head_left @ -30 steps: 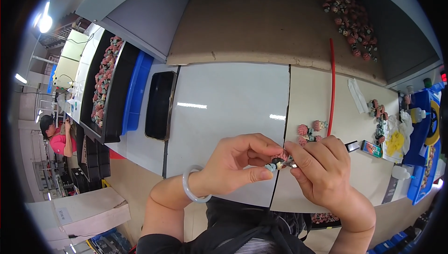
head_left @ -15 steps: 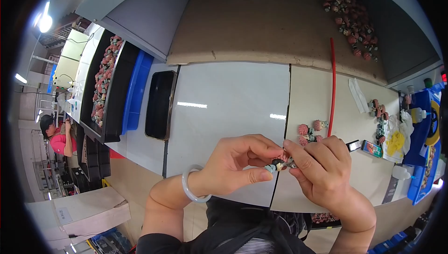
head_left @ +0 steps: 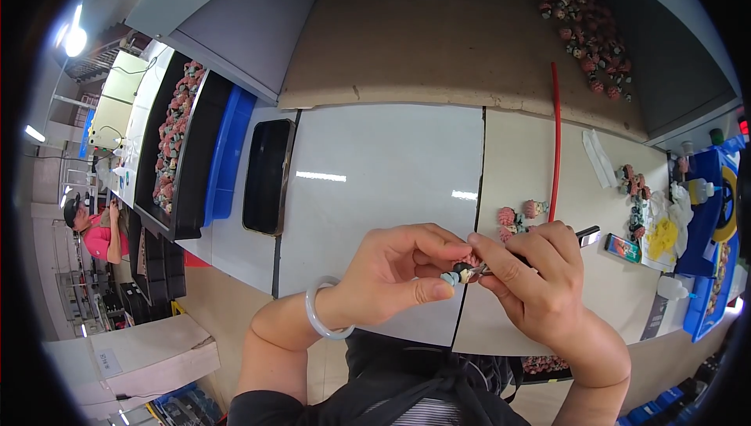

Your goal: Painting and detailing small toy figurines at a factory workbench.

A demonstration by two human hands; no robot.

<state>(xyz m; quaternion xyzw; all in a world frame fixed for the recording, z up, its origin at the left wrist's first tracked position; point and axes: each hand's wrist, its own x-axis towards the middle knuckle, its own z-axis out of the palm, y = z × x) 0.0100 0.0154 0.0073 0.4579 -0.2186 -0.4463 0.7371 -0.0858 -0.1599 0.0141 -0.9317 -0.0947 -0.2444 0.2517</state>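
Note:
My left hand (head_left: pixel 391 273), with a pale bangle (head_left: pixel 317 312) on its wrist, pinches a small pink-haired figurine (head_left: pixel 465 274) between thumb and fingers. My right hand (head_left: pixel 540 281) is closed round a slim dark-handled tool (head_left: pixel 583 236). The handle's pale end sticks out past the knuckles, and its thin metal tip meets or nearly meets the figurine; the exact contact is hidden by the fingers. Just beyond my right hand, several similar pink figurines (head_left: pixel 508 219) lie on the table.
A red rod (head_left: pixel 556 144) lies beyond the figurines. A phone (head_left: pixel 268 176) rests at left beside a blue tray (head_left: pixel 231 156) and a black tray (head_left: pixel 188 199) of figurines. More figurines (head_left: pixel 587 35) pile on the shelf. Blue bins (head_left: pixel 696 301) stand at right. Another person (head_left: pixel 102 230) works far left.
My right hand has shifted and tilted slightly, and the tool's rear end has swung a little away from me. My left hand keeps its pinch on the figurine, nearly still.

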